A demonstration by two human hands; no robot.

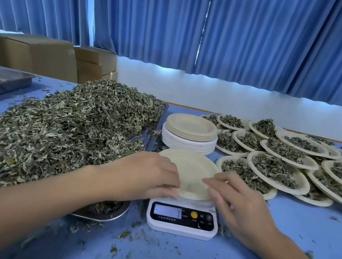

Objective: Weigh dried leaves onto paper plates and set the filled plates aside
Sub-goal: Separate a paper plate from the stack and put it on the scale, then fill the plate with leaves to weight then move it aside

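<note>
Plate-seating step: left hand (155,172) and right hand (235,199) hold the empty plate (191,167) on the scale (181,220); next move likely requires adding dried leaves (67,128).

Single head-worn wide-angle view, forward and down, close over the table (281,243) toward curtains (245,34)

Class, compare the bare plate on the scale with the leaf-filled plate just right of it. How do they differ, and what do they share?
The empty plate holds nothing; the filled plate carries dried leaves. The empty plate sits on the scale, the filled plate on the table. The left hand and right hand hold the empty plate's rim; no hand touches the filled plate. Both are pale, round paper plates.
</note>
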